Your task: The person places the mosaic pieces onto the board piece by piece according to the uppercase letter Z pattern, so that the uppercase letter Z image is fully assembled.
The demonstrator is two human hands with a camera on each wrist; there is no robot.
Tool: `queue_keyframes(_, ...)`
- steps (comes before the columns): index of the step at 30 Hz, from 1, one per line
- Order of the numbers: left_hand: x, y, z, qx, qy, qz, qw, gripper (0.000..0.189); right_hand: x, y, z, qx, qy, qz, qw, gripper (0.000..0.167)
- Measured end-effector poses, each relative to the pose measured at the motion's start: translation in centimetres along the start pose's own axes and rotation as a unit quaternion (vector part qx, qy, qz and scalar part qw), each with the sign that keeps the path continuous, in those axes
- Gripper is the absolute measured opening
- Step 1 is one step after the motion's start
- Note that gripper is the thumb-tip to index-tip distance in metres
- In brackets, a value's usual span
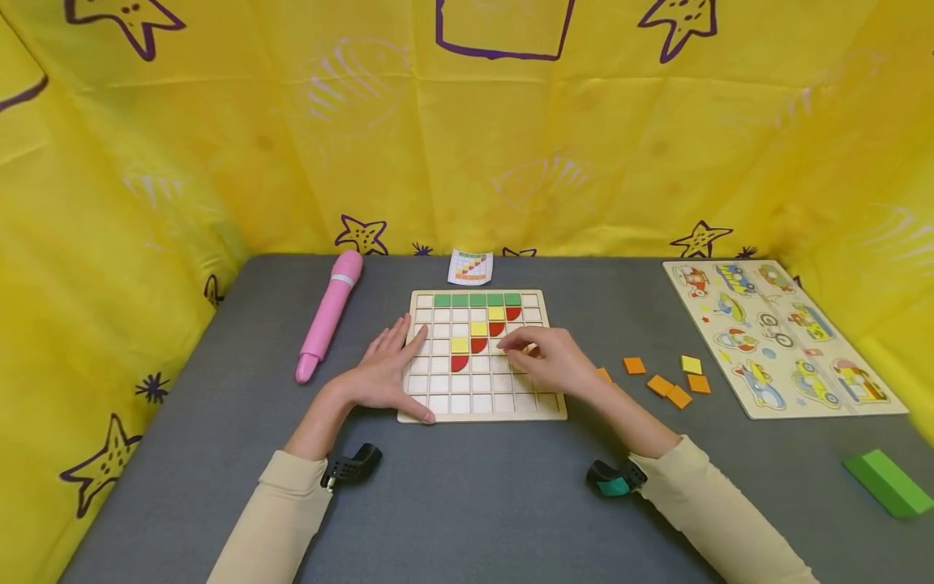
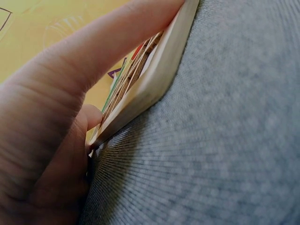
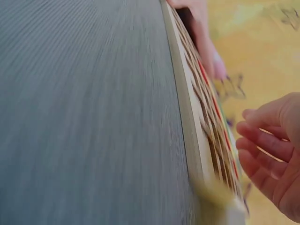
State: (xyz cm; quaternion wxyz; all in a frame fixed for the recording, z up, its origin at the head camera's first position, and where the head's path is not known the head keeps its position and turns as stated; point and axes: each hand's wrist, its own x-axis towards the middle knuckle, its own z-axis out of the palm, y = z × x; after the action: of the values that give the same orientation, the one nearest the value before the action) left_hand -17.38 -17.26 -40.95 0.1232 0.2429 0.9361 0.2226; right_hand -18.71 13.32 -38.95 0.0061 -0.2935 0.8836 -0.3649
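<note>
A wooden grid board (image 1: 481, 419) lies on the table, holding a top row of green squares (image 1: 477, 300) and a diagonal of yellow squares (image 1: 478, 328) beside red quarter-round tiles (image 1: 460, 364). My left hand (image 1: 379, 375) rests on the board's left side, fingers spread and thumb on the near edge; the left wrist view shows the thumb (image 2: 108, 44) along the wooden rim. Over the right half of the grid is my right hand (image 1: 550, 357), fingers loosely bent. Seen from the right wrist, these fingers (image 3: 267, 145) are off the board, with no tile visible between them.
A small pattern card (image 1: 470, 267) lies behind the board. Loose orange tiles (image 1: 634, 366) and one yellow tile (image 1: 691, 364) are to the right. Further right lie a picture puzzle (image 1: 784, 353) and a green block (image 1: 889, 483). A pink pen-shaped object (image 1: 328, 316) lies left.
</note>
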Motion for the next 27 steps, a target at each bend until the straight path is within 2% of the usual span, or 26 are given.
queue_keyframes(4,0.0,0.0,-0.1,-0.005,-0.002,-0.002,1.0000,0.140,-2.7,2.3,-2.7,-0.030,0.044,0.035,0.9979,0.012)
queue_keyframes(8,0.0,0.1,-0.1,-0.005,-0.005,-0.004,1.0000,0.139,-5.7,4.9,-5.7,-0.081,0.077,0.064,0.9917,0.015)
queue_keyframes(12,0.1,0.1,0.0,-0.008,-0.005,-0.005,0.9999,0.139,-8.8,7.1,-8.9,-0.137,0.083,0.114,0.9805,0.021)
queue_keyframes(15,0.0,0.0,0.0,-0.010,-0.005,-0.004,0.9999,0.139,-10.2,8.2,-10.8,-0.159,0.066,0.164,0.9713,0.028)
queue_keyframes(19,0.0,0.0,-0.1,-0.012,-0.006,-0.002,0.9999,0.138,-10.8,9.2,-12.0,-0.167,0.025,0.199,0.9653,0.036)
queue_keyframes(22,0.0,0.1,-0.2,-0.016,-0.007,-0.003,0.9998,0.138,-10.3,9.4,-11.9,-0.157,0.014,0.182,0.9706,0.037)
queue_keyframes(27,0.0,0.2,-0.3,-0.015,-0.009,-0.002,0.9998,0.138,-9.3,9.2,-11.1,-0.117,0.024,0.153,0.9810,0.035)
